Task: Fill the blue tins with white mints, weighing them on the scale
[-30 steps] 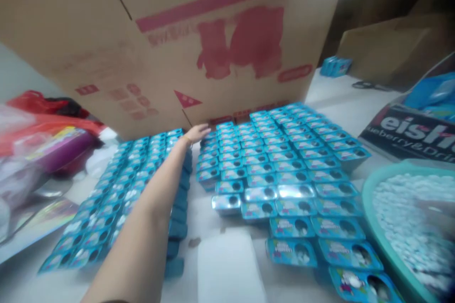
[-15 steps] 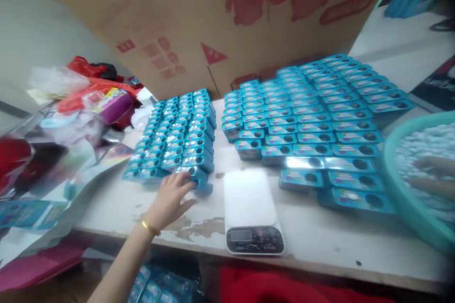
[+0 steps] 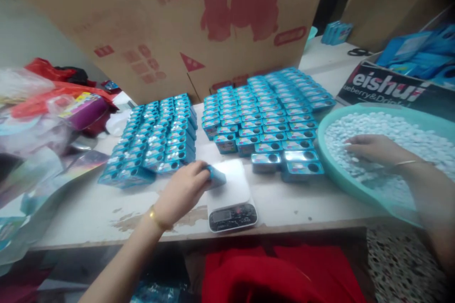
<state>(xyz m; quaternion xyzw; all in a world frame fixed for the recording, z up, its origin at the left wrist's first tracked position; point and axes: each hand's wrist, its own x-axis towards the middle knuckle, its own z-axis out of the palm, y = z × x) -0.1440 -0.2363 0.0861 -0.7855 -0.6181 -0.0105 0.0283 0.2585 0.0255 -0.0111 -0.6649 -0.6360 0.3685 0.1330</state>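
My left hand (image 3: pixel 186 189), with a gold bangle at the wrist, is closed around a small blue box (image 3: pixel 216 178) at the left edge of the white digital scale (image 3: pixel 231 184). Whether the box rests on the scale's plate or hangs just over it, I cannot tell. Over at the right, my right hand (image 3: pixel 369 151) dips into a heap of small white tablet-like pieces (image 3: pixel 377 128) in a turquoise basin (image 3: pixel 329 165). Its fingers are bent together among the pieces; what they hold is too small to make out.
Rows of blue boxes stand left (image 3: pixel 152 137) and right (image 3: pixel 263 113) of the scale. Behind them rises a large cardboard carton (image 3: pixel 170 23). A black printed box (image 3: pixel 377 83) with blue packs sits beyond the basin. Bags and a purple package (image 3: pixel 85 111) lie at the left.
My left hand has taken a blue box from the left group and carried it right to the scale. The view has turned right, showing more of the basin and my right hand.
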